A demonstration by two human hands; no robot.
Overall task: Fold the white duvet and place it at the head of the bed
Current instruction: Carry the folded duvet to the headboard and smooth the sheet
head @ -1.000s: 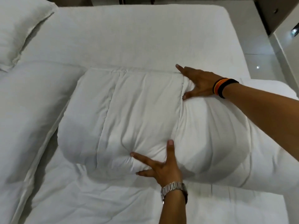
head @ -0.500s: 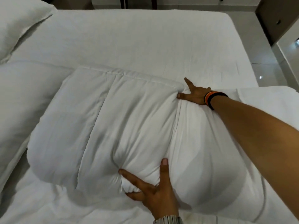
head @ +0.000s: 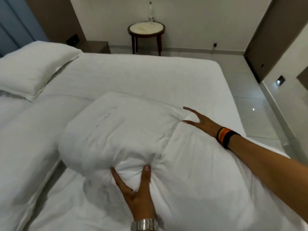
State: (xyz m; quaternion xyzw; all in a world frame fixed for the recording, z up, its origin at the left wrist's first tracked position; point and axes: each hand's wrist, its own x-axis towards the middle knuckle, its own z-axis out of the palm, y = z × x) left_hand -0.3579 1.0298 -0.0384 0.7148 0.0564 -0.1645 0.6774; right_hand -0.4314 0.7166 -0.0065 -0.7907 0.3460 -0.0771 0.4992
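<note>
The white duvet [head: 116,130] lies bunched in a thick folded bundle on the bed [head: 150,72], with more of it spread toward me and to the right. My left hand [head: 135,189], with a metal watch on its wrist, pinches the bundle's near edge between thumb and index finger. Reaching across from the right, my right hand [head: 200,122] wears striped wristbands. It rests flat with fingers spread on the far end of the fold line and holds nothing.
A white pillow [head: 33,67] lies at the head of the bed on the left. A second white layer [head: 25,130] runs along the left side. Beyond the bed stand a round side table [head: 146,29] with a bottle [head: 150,12]. Tiled floor [head: 258,114] runs along the right.
The folded bundle has been pushed up and left into a tighter lump. My right hand has spread flat at the fold's far end. The view has lifted, showing the far wall.
</note>
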